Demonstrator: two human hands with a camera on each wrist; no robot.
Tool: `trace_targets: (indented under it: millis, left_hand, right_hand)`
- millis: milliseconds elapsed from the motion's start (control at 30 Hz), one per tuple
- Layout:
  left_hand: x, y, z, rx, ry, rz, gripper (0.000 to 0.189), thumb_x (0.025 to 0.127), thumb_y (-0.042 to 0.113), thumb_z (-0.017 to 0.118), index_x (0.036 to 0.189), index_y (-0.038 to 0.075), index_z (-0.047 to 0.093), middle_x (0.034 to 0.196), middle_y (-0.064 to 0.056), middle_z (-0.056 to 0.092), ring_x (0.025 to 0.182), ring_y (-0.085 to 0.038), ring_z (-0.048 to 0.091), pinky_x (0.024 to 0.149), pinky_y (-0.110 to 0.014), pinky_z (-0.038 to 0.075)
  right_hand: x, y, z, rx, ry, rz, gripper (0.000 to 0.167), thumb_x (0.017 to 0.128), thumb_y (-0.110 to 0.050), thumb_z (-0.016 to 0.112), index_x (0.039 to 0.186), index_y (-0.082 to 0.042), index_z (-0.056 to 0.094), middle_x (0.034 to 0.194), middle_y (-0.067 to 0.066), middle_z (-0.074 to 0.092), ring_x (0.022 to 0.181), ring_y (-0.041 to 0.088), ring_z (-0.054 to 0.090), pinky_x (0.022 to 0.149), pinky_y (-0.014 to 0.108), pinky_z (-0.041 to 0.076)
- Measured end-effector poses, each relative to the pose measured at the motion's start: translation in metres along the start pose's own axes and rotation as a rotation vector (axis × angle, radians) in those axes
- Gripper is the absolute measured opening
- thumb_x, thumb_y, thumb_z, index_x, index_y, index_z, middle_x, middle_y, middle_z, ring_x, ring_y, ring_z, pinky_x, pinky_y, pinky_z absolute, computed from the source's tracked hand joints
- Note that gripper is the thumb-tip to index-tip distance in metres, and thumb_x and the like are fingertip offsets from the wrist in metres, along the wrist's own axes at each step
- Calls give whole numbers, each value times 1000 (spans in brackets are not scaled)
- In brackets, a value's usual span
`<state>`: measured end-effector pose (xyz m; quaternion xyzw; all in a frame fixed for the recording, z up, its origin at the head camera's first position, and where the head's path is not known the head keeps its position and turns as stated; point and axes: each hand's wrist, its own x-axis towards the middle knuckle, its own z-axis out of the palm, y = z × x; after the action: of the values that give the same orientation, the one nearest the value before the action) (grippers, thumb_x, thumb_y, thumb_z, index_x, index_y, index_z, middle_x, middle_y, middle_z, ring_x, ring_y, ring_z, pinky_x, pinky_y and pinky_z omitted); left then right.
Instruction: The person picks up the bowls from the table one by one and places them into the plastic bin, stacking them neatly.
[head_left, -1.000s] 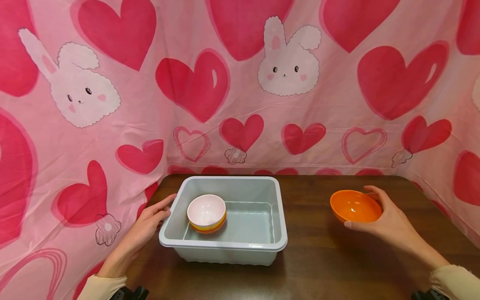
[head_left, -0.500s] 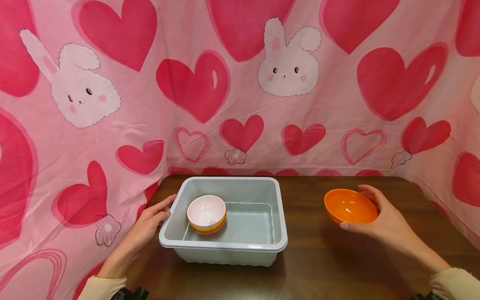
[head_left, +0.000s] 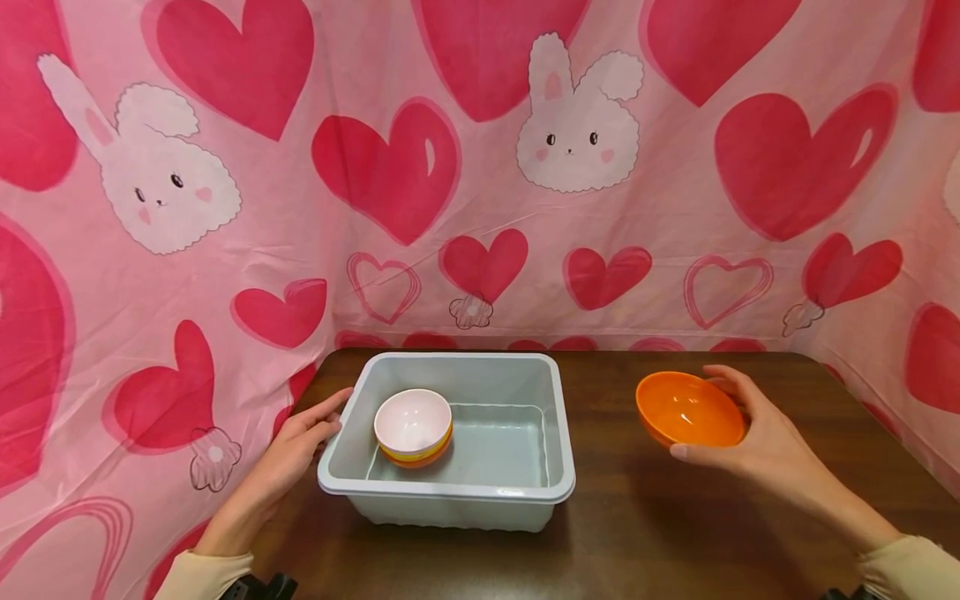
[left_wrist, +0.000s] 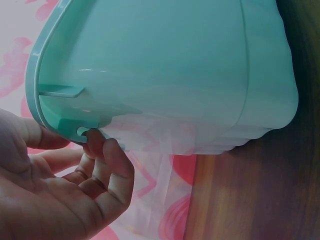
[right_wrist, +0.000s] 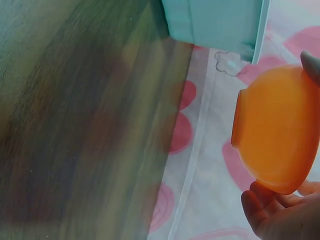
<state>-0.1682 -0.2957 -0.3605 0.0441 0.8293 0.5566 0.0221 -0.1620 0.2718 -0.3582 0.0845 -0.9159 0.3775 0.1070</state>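
Observation:
My right hand (head_left: 772,446) holds an orange bowl (head_left: 690,412) by its sides, thumb at the near edge and fingers at the far edge. The bowl is raised over the table and tilts a little; the right wrist view shows its rounded outside and foot (right_wrist: 238,117). At the left, my left hand (head_left: 296,442) grips the side rim of a grey plastic bin (head_left: 450,510). In the left wrist view its fingers (left_wrist: 117,170) curl under that rim. Inside the bin, on the left, sits a stack of bowls with a pale pink bowl (head_left: 414,421) on top and yellow and orange edges below.
The bin stands on a dark brown wooden table (head_left: 622,533), left of centre. A pink cloth (head_left: 480,200) with hearts and rabbits hangs behind the table and along both sides.
My right hand has carried the orange bowl leftward and slightly up, closer to the bin. The left hand, the bin and the stacked bowls have stayed in place.

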Motion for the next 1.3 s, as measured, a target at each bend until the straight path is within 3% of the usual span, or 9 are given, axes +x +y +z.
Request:
trace_targets:
  millis: [133, 400, 633, 900, 1167, 1300]
  left_hand:
    - [-1, 1, 0, 4, -1, 3, 56, 107, 6, 48, 161, -2, 36, 111, -17, 54, 102, -25, 55, 83, -30, 55]
    - [0, 1, 0, -13, 3, 1, 56, 107, 6, 48, 161, -2, 36, 110, -17, 54, 96, -23, 57, 81, -29, 55]
    - [-1, 2, 0, -9, 4, -5, 56, 107, 5, 48, 161, -3, 36, 107, -17, 53, 91, -23, 57, 78, -29, 55]
    - [-1, 1, 0, -2, 4, -1, 56, 107, 5, 48, 161, -3, 36, 108, -17, 54, 93, -23, 57, 79, -29, 55]
    - [-1, 0, 0, -3, -2, 3, 56, 107, 5, 48, 161, -3, 35, 109, -17, 55, 95, -24, 58, 81, -29, 56]
    - [-1, 0, 0, -4, -6, -8, 57, 108, 6, 48, 162, -1, 35, 109, -17, 55, 96, -25, 58, 82, -30, 56]
  right_hand:
    - [0, -4, 0, 2, 4, -14, 102, 76, -33, 96, 158, -16, 38, 144, 17, 53, 115, 29, 53, 81, 16, 43]
    - [0, -14, 1, 15, 17, -53, 100, 75, -30, 97, 158, -18, 41, 142, 15, 55, 105, 2, 52, 82, 14, 44]
    - [2, -28, 0, 32, 1, -60, 99, 75, -31, 97, 157, -23, 41, 142, 11, 57, 110, 7, 52, 85, 19, 44]
    - [4, -45, 3, 63, -31, -94, 103, 75, -32, 97, 159, -25, 39, 142, 10, 55, 118, 25, 53, 88, 16, 44]
    - [6, -59, 8, 137, -70, -118, 101, 74, -29, 97, 157, -21, 41, 138, 6, 58, 110, 12, 59, 90, 13, 45]
    - [8, -65, 10, 173, -84, -135, 100, 73, -27, 98, 156, -20, 43, 135, 5, 59, 110, 13, 59, 91, 15, 47]
